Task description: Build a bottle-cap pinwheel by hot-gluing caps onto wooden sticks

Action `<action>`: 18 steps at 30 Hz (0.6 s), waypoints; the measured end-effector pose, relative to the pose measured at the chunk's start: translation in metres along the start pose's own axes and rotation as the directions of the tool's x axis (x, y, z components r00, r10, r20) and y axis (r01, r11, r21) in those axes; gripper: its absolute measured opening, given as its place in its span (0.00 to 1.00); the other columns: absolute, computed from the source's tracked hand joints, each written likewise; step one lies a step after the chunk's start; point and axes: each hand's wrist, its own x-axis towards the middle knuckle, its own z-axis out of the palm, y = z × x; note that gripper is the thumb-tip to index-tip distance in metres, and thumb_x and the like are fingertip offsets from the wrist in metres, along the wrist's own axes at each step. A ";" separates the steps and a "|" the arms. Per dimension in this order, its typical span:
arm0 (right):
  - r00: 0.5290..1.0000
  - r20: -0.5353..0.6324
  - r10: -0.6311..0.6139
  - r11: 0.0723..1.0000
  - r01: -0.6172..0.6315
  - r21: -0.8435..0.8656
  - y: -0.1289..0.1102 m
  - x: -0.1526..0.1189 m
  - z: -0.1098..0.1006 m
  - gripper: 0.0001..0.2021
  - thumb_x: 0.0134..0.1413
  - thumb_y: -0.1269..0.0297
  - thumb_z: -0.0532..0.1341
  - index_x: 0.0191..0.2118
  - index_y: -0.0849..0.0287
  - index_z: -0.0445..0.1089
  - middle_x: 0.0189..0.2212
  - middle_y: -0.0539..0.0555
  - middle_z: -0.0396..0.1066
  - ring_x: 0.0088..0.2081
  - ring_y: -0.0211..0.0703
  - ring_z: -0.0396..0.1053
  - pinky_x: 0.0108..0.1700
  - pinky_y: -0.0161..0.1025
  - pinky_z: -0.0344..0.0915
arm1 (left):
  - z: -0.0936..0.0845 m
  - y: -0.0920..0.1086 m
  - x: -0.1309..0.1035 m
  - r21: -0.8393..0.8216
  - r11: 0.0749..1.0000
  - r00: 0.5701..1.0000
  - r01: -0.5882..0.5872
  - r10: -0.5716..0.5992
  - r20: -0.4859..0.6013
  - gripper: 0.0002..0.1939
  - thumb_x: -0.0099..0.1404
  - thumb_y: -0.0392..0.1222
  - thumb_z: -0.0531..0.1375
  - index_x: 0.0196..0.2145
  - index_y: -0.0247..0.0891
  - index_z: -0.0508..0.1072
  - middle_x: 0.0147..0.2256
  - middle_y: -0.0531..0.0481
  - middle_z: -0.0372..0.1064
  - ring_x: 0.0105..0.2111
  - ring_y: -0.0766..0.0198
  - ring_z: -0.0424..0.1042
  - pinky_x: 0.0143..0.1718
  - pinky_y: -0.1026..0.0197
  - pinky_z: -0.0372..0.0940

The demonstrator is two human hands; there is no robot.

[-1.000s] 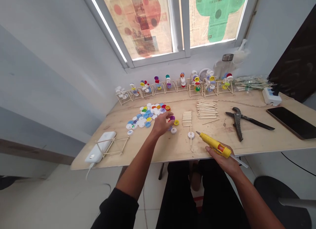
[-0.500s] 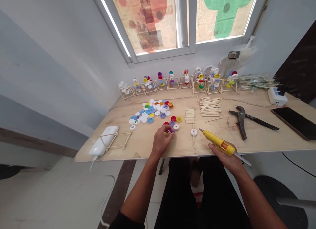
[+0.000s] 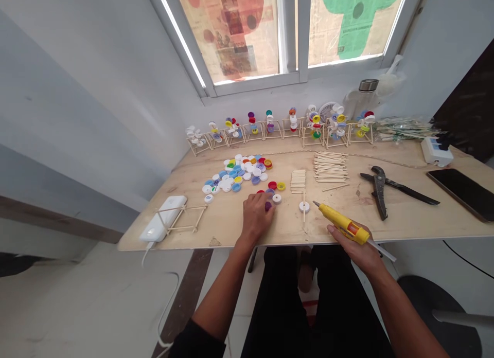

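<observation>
White cap [image 3: 301, 207], stick [image 3: 304, 217] across it. Left of this cap: left hand [image 3: 256, 214], fingers pinching a purple cap [image 3: 267, 206]. Right of it: right hand [image 3: 358, 246], fingers wrapped around glue gun [image 3: 340, 221]. Best: steady rim grip, clear of the nozzle [image 3: 316, 203].

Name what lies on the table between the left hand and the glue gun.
In the head view, a white cap with a stick across it lies between the left hand and the glue gun; another white cap lies nearer the left hand.

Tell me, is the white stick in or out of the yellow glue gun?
Partly in: the white stick pokes out from the back of the yellow glue gun.
</observation>
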 end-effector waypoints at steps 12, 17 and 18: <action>0.999 -0.023 0.038 0.999 -0.038 0.035 -0.003 -0.001 0.000 0.14 0.44 0.54 0.64 0.32 0.61 0.72 0.25 0.52 0.71 0.29 0.43 0.67 0.29 0.36 0.62 | 0.007 0.007 0.018 0.119 0.962 0.964 -0.247 0.231 0.135 0.19 0.59 0.31 0.54 0.47 0.43 0.69 0.47 0.48 0.71 0.49 0.53 0.62 0.49 0.50 0.54; 0.999 -0.013 0.037 0.999 -0.037 0.027 -0.003 -0.001 0.001 0.14 0.45 0.53 0.63 0.32 0.61 0.71 0.25 0.52 0.70 0.29 0.43 0.67 0.30 0.36 0.62 | -0.007 -0.008 0.010 0.074 0.991 0.993 -0.115 0.117 -0.015 0.15 0.61 0.38 0.56 0.47 0.43 0.70 0.45 0.47 0.71 0.47 0.54 0.64 0.47 0.52 0.56; 0.999 -0.015 0.032 0.999 -0.032 0.024 -0.002 -0.001 0.001 0.14 0.45 0.53 0.64 0.31 0.61 0.71 0.25 0.52 0.70 0.29 0.43 0.67 0.30 0.36 0.62 | -0.011 -0.015 0.008 0.079 0.995 0.997 -0.057 0.061 -0.044 0.15 0.61 0.39 0.56 0.46 0.43 0.70 0.44 0.47 0.71 0.47 0.54 0.65 0.47 0.52 0.57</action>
